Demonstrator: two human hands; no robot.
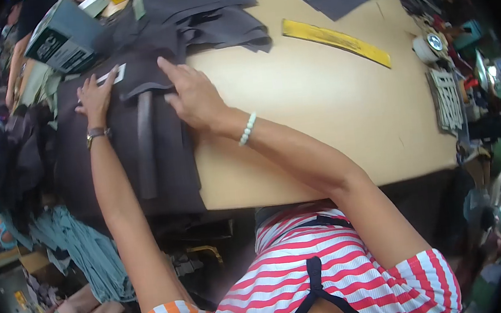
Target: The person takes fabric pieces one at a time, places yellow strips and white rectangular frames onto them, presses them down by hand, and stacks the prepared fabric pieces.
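A dark cloth piece (127,186) lies spread over the left part of the table. My left hand (97,97) rests on it with fingers spread, the fingertips beside a small white label (114,73). My right hand (195,96) is at the cloth's right side, fingers stretched and apart, close to the end of a curved dark piece (147,88). Below that curve a long, narrow dark grey strip (147,145) runs down the cloth toward me. Neither hand is closed around anything.
On the pale table (320,125) lies a yellow ruler-like strip (336,42). More dark cut cloth (219,23) lies at the far side, with a blue-grey box (68,44) at far left. Bundled light strips (447,100) sit by the right edge. Blue-grey cloth (85,251) hangs at lower left.
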